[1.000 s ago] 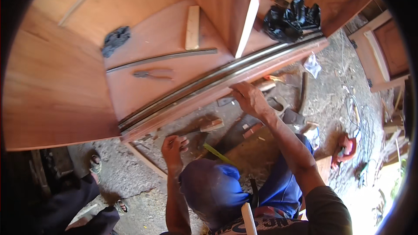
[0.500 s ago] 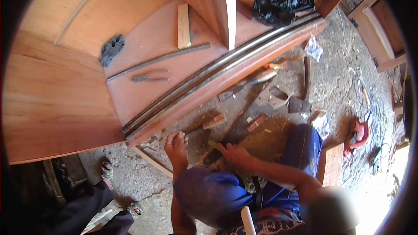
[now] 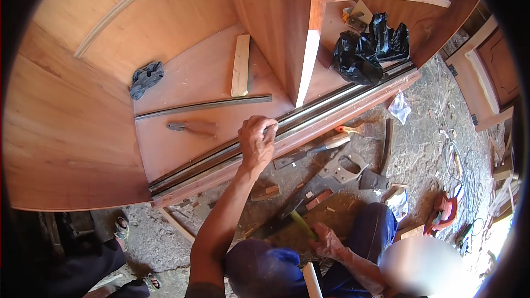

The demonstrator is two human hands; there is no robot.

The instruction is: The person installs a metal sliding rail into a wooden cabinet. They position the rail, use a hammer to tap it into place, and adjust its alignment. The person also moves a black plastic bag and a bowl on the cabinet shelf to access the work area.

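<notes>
My left hand (image 3: 257, 139) is raised over the front rail (image 3: 337, 111) of a wooden cabinet, its fingers closed in a pinch. What they hold, if anything, I cannot make out. Lower down, by my blue-trousered knee, my right hand (image 3: 329, 241) is closed round a yellow-green stick-like thing (image 3: 302, 224). Dark metal tracks (image 3: 298, 115) run along the rail. Inside the cabinet, beyond my left hand, lie pliers (image 3: 190, 127), a long thin strip (image 3: 204, 107) and a pale wood block (image 3: 240, 66).
A handsaw (image 3: 343, 166), a wooden-handled tool (image 3: 334, 142) and wood scraps lie on the rough floor. Black plastic bags (image 3: 356, 58) sit in the right compartment. A red tool (image 3: 443, 212) and cables stand at right. Another person's sandalled foot (image 3: 122, 227) is at lower left.
My left hand has moved up and right, from beside the rail to over it. My right hand has come nearer my body with the yellow-green thing. The view has shifted a little.
</notes>
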